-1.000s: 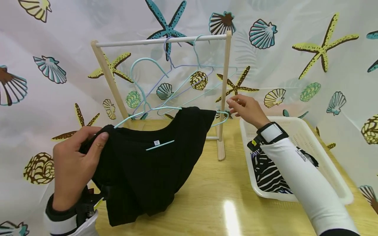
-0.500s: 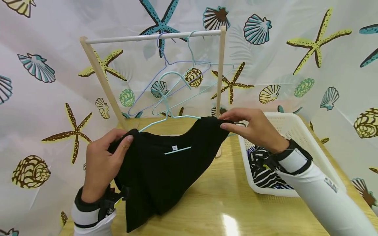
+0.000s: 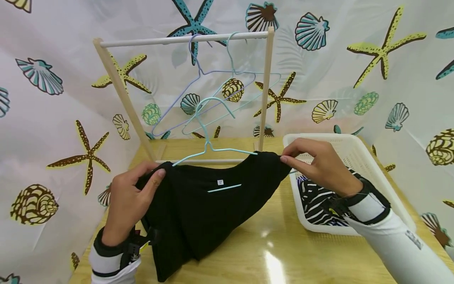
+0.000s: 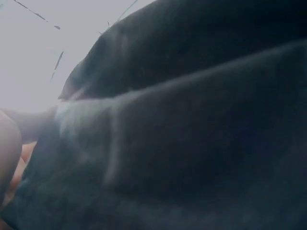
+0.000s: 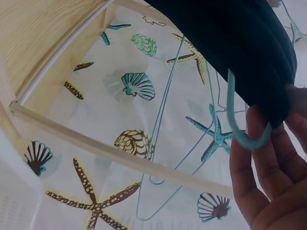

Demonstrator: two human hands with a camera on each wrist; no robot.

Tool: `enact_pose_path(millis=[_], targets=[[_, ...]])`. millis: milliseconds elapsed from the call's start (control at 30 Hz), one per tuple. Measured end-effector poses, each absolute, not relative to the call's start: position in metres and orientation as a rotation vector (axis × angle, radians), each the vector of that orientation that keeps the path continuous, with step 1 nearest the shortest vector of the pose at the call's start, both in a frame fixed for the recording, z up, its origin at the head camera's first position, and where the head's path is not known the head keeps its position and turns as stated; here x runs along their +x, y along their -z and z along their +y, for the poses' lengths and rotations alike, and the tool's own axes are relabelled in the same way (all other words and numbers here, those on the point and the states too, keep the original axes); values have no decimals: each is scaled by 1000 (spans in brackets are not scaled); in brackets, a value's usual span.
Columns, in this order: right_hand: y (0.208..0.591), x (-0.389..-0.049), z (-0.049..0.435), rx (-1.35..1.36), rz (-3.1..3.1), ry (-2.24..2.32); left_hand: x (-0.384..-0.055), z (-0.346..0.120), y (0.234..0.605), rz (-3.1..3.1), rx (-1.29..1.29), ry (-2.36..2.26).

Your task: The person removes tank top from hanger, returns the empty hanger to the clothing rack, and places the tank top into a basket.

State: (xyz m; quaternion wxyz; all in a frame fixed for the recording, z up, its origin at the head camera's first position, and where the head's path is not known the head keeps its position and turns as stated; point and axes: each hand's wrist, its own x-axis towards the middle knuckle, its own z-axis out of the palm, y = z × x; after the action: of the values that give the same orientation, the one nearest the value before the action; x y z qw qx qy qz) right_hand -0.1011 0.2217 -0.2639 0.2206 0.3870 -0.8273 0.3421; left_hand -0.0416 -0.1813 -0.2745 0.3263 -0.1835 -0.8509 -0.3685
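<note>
A black short-sleeved shirt (image 3: 213,213) hangs spread between both hands on a light teal hanger (image 3: 207,146), whose hook stands up above the neckline. The hanger's lower bar shows through the neck opening below a small white label. My left hand (image 3: 133,197) pinches the shirt's left shoulder between thumb and fingers. At the other shoulder, my right hand (image 3: 317,163) pinches the sleeve edge. In the right wrist view the hanger's curved end (image 5: 247,141) pokes out of the sleeve beside the right fingers (image 5: 268,167). Black cloth (image 4: 192,143) fills most of the left wrist view.
Behind the shirt stands a wooden rack with a white rail (image 3: 149,41). A purple hanger (image 3: 181,94) and another teal hanger (image 3: 232,59) hang from it. At the right, a white basket (image 3: 376,173) holds black-and-white striped clothing (image 3: 317,203) on the wooden table (image 3: 248,252).
My right hand has come down from beside the rack post and taken hold of the shirt's right shoulder. Shirt and hanger have shifted right and lower in the head view, and sit more level.
</note>
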Motion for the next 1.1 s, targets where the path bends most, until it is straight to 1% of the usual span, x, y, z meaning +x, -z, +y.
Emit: enact_pose_path(millis=[133,367,600,867,1100], targets=[[268,-99,235,1033,-2298,-920,-42,-189,276,-2208,-497,961],[277,-94,255,846,-2345,-888,-35,-203,276,-2186,-422,968],[284,-94,263,776,-2341,-862,-29,-209,272,-2196,-466,942],[291,-97,264,658,-2339,-769,-22,-216,279,-2142,-491,966],[300,-95,258,593,-2433,-736,-21,-214,277,-2095,-497,1050]])
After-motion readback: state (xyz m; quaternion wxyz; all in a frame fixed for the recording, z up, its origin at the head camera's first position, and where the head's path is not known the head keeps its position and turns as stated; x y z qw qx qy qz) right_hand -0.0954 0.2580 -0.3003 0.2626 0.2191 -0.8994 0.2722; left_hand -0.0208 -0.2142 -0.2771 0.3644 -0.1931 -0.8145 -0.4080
